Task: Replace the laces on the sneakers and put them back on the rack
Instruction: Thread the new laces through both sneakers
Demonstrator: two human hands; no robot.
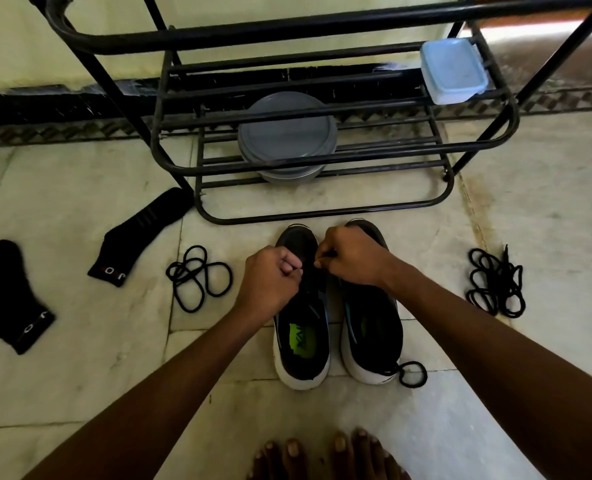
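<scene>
Cord of this kind is light, limp and probably a little slick, so take the thin black round lace (324,254) close to its tip, where a short stiffer length can be steered into an eyelet; further back it will likely flop. Your right hand (351,256) has thumb and fingers closed in a pinch on it over the forefoot of the left black sneaker (301,341), which has a white foam sole and green insole. Your left hand (274,278) is curled tight at 9 o'clock of the right, thumb pressed on fingers, seemingly on another run of the same lace, though black on black hides most of it. That shoe stands on the pale stone tile floor (97,375) just beside its mate, the right black sneaker (370,327) with blue trim. Both toes point to 12 o'clock, toward the black tubular metal rack (322,212). The fabric uppers look soft and should give under your fingers. The soles look thick, springy and light, so the heel collar is likely your firmest place to lift each shoe. A loose coil of black lace (197,275) lies at 9 o'clock of the pair, a bunched black lace (495,285) at 3 o'clock, and a small black lace loop (413,374) at 5 o'clock, touching the right heel. Two flat black socks (138,237) lie further out toward 9 o'clock.
</scene>
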